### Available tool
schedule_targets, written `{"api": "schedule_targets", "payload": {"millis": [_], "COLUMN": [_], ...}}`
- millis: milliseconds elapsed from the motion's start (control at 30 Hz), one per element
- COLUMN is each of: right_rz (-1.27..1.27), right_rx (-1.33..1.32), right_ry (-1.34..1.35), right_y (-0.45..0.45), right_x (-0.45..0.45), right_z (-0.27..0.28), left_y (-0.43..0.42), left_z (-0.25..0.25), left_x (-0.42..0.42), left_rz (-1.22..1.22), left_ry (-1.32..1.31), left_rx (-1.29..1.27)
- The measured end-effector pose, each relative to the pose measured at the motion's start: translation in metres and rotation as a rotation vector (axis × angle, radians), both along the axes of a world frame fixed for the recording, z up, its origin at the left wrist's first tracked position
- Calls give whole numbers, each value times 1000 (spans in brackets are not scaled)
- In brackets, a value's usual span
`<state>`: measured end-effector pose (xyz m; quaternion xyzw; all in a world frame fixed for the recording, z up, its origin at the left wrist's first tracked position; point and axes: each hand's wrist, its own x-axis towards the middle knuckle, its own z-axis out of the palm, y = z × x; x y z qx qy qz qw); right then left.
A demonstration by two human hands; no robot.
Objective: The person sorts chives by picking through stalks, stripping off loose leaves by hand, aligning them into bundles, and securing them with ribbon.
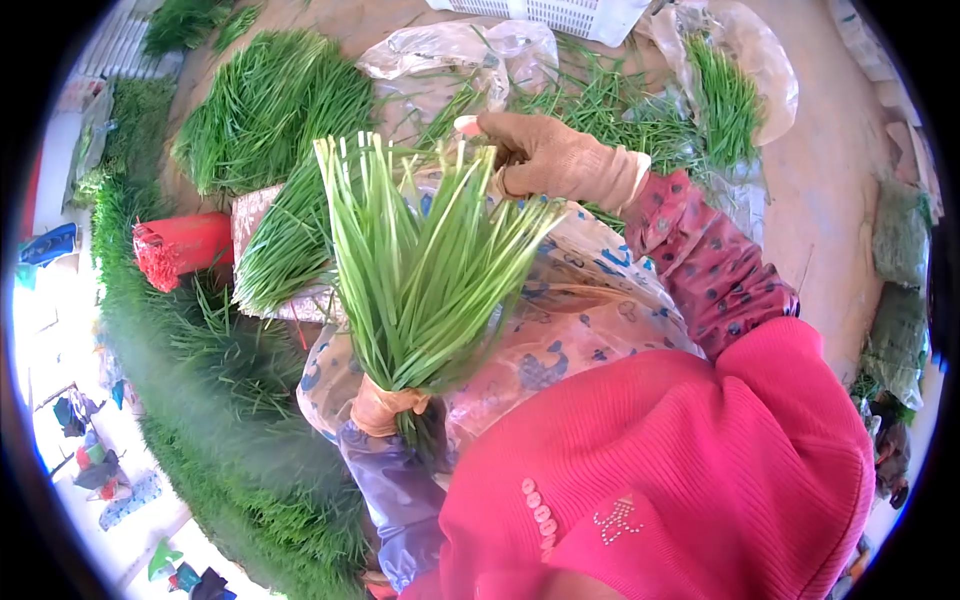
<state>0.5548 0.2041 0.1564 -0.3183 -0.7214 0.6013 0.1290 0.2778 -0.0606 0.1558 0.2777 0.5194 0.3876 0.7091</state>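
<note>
My left hand [388,408], in a tan glove, is closed round the lower part of a bunch of chives [420,270]. The bunch fans out upward, its pale cut stalk ends at the top. Beside the bunch's upper right edge is my right hand [570,165], also gloved, with a bare fingertip poking out. Its index finger and thumb are apart, next to the stalk ends; the other fingers are partly hidden. A patterned plastic apron [560,340] covers my lap beneath the bunch.
A large pile of chives [275,110] lies at the upper left, with a smaller bundle [290,240] on a patterned block. Left of it is a red roll of ties [185,248]. Loose chives [610,110], plastic bags [465,50] and a white crate [570,15] are ahead.
</note>
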Motion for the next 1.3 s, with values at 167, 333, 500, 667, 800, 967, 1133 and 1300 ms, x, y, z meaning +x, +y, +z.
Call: {"api": "schedule_targets", "payload": {"millis": [167,333,500,667,800,967,1133,1300], "right_rz": [-175,-425,35,390,11,18,333,307], "right_rx": [109,-31,430,180,-22,-109,308,119], "right_ry": [39,-112,-79,-16,107,160,9,-278], "right_y": [-6,34,58,52,53,72,36,14], "right_x": [-1,24,1,-53,-47,-20,-41,-53], "right_z": [-21,-6,-2,17,39,39,43,57], "left_y": [-10,-4,-14,-15,-20,-20,-8,-7], "left_z": [-16,-9,-30,-27,-25,-38,-29,-4], "left_x": [-10,-4,-27,-29,-24,-29,-24,-7], "left_rz": [-57,-76,-361,-276,-38,-236,-352,-103], "left_ry": [10,-164,107,-142,-437,-293,-65,-38], "left_rx": [-87,-102,94,-10,-195,44,36,-149]}}
